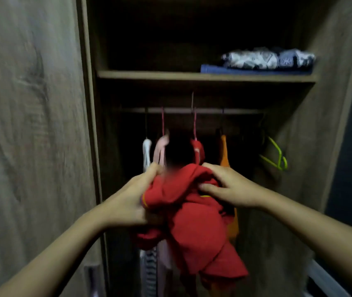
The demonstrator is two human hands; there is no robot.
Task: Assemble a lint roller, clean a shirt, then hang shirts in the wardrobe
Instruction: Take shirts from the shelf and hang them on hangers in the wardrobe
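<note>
A red shirt (pixel 194 228) hangs in the open wardrobe from a pink hanger (pixel 194 125) hooked on the dark rail (pixel 209 110). My left hand (pixel 132 200) grips the shirt's left shoulder and sleeve. My right hand (pixel 228 187) pinches the fabric at the right shoulder, thumb under the cloth. The shirt's lower half droops toward me, bunched and blurred.
On the rail also hang a white garment (pixel 146 153), a pink one (pixel 160 148), an orange one (pixel 224 153) and an empty green hanger (pixel 277 156). Folded clothes (pixel 265 60) lie on the shelf above. The wardrobe door (pixel 31 125) stands open at left.
</note>
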